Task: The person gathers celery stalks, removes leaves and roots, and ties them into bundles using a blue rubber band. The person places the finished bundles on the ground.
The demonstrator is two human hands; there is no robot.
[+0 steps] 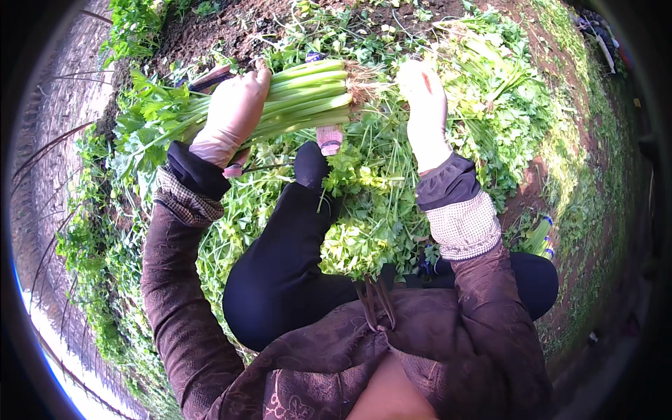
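Observation:
My left hand, in what looks like a thin pale glove, grips a bunch of celery around its stalks. The bunch lies sideways, leaves to the left and trimmed-looking pale roots to the right. Under it are cloth-wrapped ends of what seems to be a low frame. Just right of the roots is my right hand, its fingers curled. A thin pale strand runs from the roots towards those fingers; glare hides whether they pinch it.
Loose celery with roots is heaped at the right. Cut leaves cover the ground around my bent legs. A bunch bound with blue bands lies near my right knee. Growing plants and thin curved rods line the left side.

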